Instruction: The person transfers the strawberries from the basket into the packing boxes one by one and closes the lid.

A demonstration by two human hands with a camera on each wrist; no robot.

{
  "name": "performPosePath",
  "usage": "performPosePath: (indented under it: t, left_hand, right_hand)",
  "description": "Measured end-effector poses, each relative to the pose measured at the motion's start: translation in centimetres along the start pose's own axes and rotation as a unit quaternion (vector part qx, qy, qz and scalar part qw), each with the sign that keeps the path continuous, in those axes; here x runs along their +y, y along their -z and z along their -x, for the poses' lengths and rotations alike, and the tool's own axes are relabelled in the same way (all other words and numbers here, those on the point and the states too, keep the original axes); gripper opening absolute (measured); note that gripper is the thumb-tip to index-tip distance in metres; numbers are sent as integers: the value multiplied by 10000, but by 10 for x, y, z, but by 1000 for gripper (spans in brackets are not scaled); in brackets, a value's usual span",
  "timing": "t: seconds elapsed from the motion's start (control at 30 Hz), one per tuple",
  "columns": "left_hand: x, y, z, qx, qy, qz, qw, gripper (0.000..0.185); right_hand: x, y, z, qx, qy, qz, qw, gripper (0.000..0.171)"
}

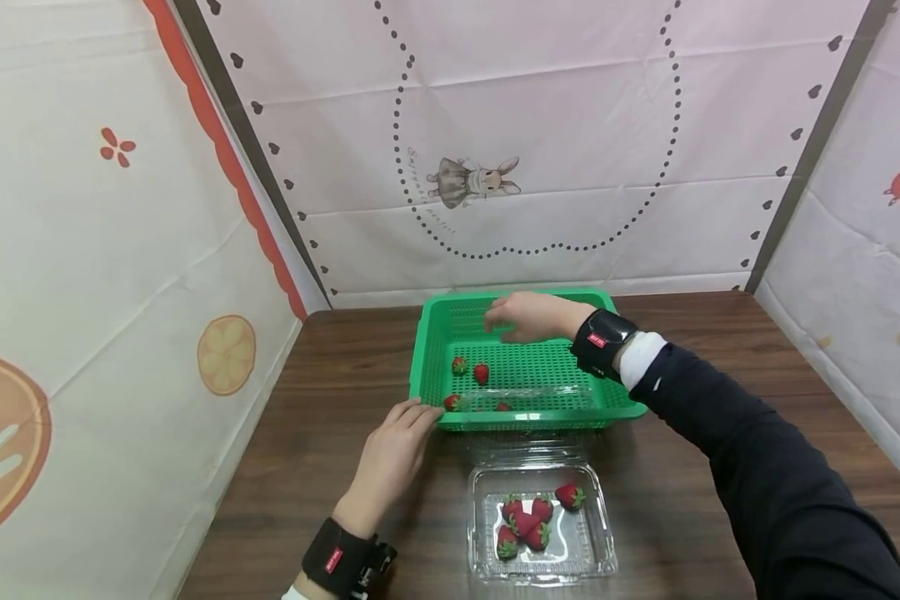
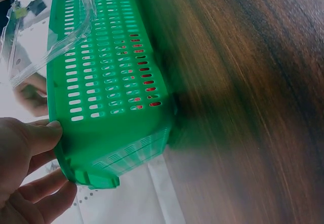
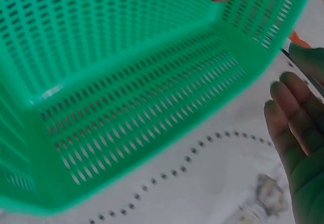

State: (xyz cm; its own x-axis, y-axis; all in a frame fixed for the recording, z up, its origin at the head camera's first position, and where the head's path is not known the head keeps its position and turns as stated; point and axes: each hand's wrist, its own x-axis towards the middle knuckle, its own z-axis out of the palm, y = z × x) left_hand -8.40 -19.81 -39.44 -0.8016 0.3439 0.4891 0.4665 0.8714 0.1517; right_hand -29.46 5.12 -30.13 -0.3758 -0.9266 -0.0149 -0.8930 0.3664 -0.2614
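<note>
Head view shows the right hand [image 1: 528, 317] hovering over the far half of the green perforated plastic basket [image 1: 435, 333], fingers loosely extended and pointing left, holding nothing that can be seen; the right wrist view agrees, with its relaxed fingers [image 3: 288, 117] apart from the basket's slotted wall [image 3: 126, 107] and nothing between them. A black wrist strap [image 1: 603, 342] and a dark sleeve [image 1: 757, 467] run back from that hand toward the lower right. Below and to the left of it, on the basket floor, lie two red strawberries [image 1: 470, 370] close together, and two more [image 1: 452, 402] sit against the near wall, partly hidden by a clear plastic lid [image 1: 528, 396] that lies inside the basket along that wall. The left hand [image 1: 393, 454] rests on the dark wooden tabletop [image 1: 330, 367] with straight fingers touching the basket's near left corner; in the left wrist view its fingers [image 2: 35, 138] press against the green rim [image 2: 63, 158] without curling round it. Just in front of the basket, near the right of the left hand, stands a clear plastic clamshell tray [image 1: 592, 550] holding several red strawberries [image 1: 528, 521], most clustered at its left and one apart toward its far right. Printed pale cloth panels [image 1: 495, 125] wall in the tabletop behind and at both sides.
</note>
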Motion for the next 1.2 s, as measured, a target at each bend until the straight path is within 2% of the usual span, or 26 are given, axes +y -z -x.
performPosePath:
  t: [0.13,0.3,0.47,0.53,0.63,0.73,0.8,0.93,1.2]
  left_hand:
    - [1,0,-2,6,43,61,10000,30]
    - [2,1,-3,52,84,90,9999,29]
    - [2,1,-2,87,106,84,9999,27]
    - [2,2,-2,105,125,106,9998,26]
    - [3,2,-2,141,164,138,9997,25]
    - [3,2,-2,151,180,138,9996,24]
    - [4,2,-1,142,200,130,9996,24]
    - [4,2,-2,107,241,140,9996,23]
    - [4,3,-2,144,231,143,9995,22]
  right_hand:
    - [5,-17,-3,-605,-112,-81,9981,25]
    - [9,-38,-6,-1241,-383,-380,9908,31]
    - [14,-59,-6,-1541,-470,-573,9853,27]
    - [15,-66,-6,-1639,-539,-718,9824,31]
    - [15,-75,-8,-1839,-677,-994,9756,38]
    - [14,-83,-9,-2066,-760,-1252,9674,35]
    - [14,-88,-10,-2151,-734,-1391,9638,30]
    - [15,-97,-9,-2119,-635,-1518,9633,24]
    - [13,-103,-10,-2219,-709,-1421,9621,32]
